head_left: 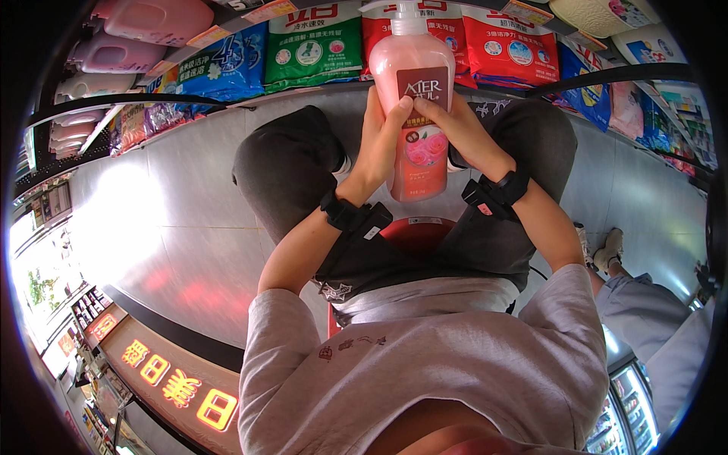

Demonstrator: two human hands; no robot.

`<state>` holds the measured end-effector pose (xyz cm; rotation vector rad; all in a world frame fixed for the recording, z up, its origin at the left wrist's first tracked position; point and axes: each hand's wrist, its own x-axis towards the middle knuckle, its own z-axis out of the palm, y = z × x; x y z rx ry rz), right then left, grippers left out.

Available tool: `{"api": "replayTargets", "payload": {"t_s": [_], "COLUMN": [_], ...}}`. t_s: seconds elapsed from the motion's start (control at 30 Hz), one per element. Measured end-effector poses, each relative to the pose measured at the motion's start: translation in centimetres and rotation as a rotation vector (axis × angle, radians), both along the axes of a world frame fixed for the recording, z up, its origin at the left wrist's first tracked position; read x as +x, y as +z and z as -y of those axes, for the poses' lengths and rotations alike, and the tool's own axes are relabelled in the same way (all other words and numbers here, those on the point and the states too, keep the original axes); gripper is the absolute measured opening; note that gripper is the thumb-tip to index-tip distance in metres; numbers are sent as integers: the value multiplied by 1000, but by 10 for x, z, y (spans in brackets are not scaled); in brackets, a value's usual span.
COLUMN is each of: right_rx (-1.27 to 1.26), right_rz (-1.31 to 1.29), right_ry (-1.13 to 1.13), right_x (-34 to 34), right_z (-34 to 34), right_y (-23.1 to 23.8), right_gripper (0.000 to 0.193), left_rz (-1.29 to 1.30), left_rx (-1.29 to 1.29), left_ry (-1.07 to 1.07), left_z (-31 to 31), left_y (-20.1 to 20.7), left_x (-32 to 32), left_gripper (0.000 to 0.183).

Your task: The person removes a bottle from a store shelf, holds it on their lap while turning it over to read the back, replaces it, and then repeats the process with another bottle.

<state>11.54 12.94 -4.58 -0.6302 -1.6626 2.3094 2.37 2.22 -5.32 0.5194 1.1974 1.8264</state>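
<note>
Both my hands hold a large pink pump bottle (425, 171), upright in front of me between my knees. Its pump top is white, and the front carries a dark label above a picture of pink roses. My left hand (384, 133) wraps the bottle's left side, its thumb lying across the label. From the right side my right hand (462, 129) grips it too, the two thumbs meeting near the middle. The fingers behind the bottle are hidden. Each wrist wears a black strap with a small box. Behind the bottle stand a green bag (313, 49) and a red bag (509, 49) of detergent.
A shelf ahead holds blue detergent bags (224, 68) and pink bottles (155, 19). I sit on a red stool (418, 236) over a grey tiled floor (205, 189). Another person's leg (637, 303) is at right. A counter with a lit sign (167, 371) stands at lower left.
</note>
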Motion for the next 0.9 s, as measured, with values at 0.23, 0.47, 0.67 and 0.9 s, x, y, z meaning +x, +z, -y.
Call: {"api": "replayTargets", "payload": {"t_s": [0.23,0.47,0.67,0.9], "right_rx": [4,-127,-296,-352], "right_rz": [84,206,274,278], "right_ry": [15,44,18,9], "right_x": [0,-1,-2,-1], "right_z": [0,0,2,2], "right_y": [-3,-4,-20,-23], "right_gripper": [44,48,49,50], "left_rz": [91,167,330,337], "left_rx": [-82,-233,-274,-269], "left_ry": [15,-43,-135,-157], "left_z": [-2,-3,-2,-1], "left_y": [-5,-21,-32,-34], "left_x": [-1,-4,-6,-5], "left_gripper": [37,45,50,50]}}
